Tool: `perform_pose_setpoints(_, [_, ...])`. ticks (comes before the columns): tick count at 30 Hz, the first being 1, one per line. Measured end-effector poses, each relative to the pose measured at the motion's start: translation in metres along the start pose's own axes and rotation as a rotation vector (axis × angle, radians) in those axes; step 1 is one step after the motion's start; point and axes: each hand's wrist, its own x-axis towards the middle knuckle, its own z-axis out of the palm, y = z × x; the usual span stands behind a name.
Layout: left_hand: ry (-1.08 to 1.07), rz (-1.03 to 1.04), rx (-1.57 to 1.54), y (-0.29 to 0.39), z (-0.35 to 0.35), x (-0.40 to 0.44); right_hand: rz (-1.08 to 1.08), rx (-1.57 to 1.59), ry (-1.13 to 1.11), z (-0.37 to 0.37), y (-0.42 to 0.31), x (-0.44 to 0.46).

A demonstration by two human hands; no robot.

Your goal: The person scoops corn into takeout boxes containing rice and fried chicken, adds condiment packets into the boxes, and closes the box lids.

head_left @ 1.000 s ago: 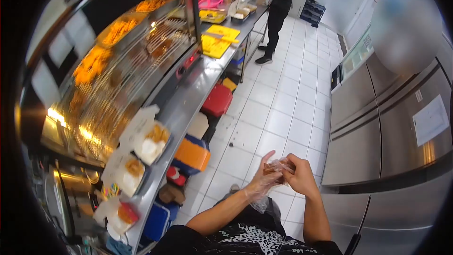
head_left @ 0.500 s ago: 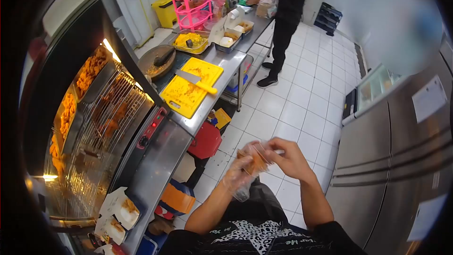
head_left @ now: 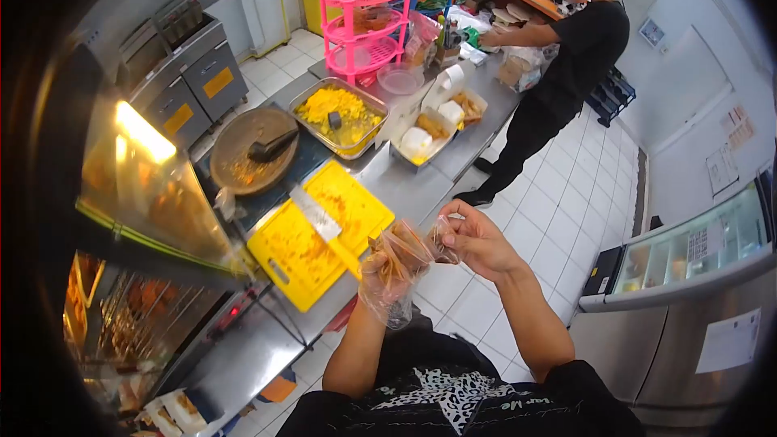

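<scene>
Sachets (head_left: 402,252) in clear plastic sit between our hands, their long axis pointing roughly away from us, gripped in our curled left hand (head_left: 377,277), while our right hand (head_left: 486,246) pinches a small packet (head_left: 442,241) just beside their right edge.

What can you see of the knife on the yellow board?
The knife lies slantwise across the yellow board. Its broad grey blade looks metal; its yellow handle looks like plastic. The handle's end juts past the board's edge, beside the left hand in this view; whether they touch, I cannot tell.
</scene>
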Motion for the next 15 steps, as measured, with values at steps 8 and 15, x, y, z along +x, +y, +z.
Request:
perform_pose_setpoints(8, [0.084, 0.133, -0.096, 0.049, -0.024, 0.088, -0.136, -0.609, 0.272, -0.128, -0.074, 0.152])
perform_pose_setpoints(15, [0.183, 0.355, -0.096, 0.052, -0.026, 0.064, -0.02, -0.752, 0.419, -0.132, -0.044, 0.207])
